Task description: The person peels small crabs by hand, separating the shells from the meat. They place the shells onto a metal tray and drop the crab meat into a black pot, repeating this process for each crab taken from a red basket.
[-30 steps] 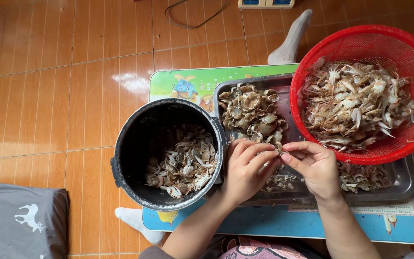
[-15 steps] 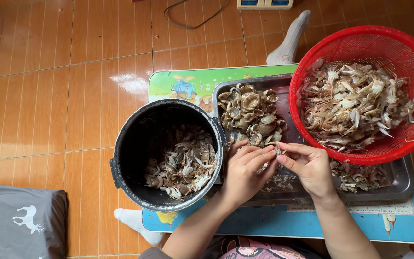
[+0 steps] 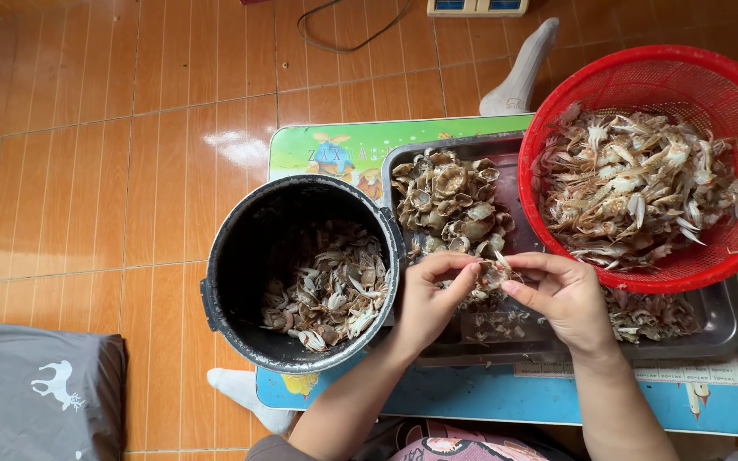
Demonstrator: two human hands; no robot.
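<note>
Both hands, left hand [image 3: 427, 300] and right hand [image 3: 559, 294], pinch a small crab [image 3: 494, 275] between their fingers over the metal tray [image 3: 719, 320], beside the black pot [image 3: 241, 256] of shells.

Both hands, left hand [image 3: 427, 300] and right hand [image 3: 564, 297], pinch a small crab [image 3: 492, 275] over the metal tray [image 3: 728, 320], between black pot [image 3: 241, 282] and red basket [image 3: 732, 248].

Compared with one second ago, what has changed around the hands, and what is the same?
Very little changed. The left hand and right hand shifted only slightly over the metal tray, and they still pinch the same small crab piece between them. The black pot, the red basket and the pile of shells stayed where they were.
</note>
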